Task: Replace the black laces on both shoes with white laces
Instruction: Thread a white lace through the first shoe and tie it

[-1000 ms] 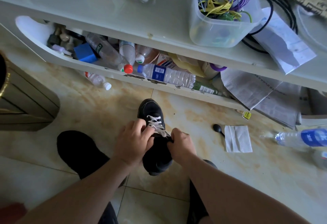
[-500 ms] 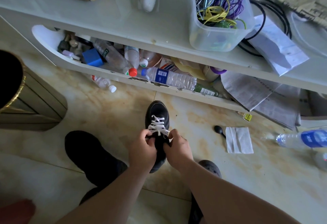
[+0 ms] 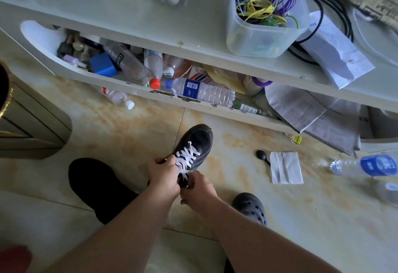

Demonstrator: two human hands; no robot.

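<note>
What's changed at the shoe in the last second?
The left hand slid from the shoe's tongue to its left side. The right hand dropped toward the heel, pinching the white lace. More criss-crossed lace now shows. The shoe stays on the floor.

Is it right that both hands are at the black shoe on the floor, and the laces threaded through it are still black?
Not quite. Both the left hand and right hand are at the black shoe on the floor, but the head view shows the laces crossing its eyelets are white, not black.
</note>
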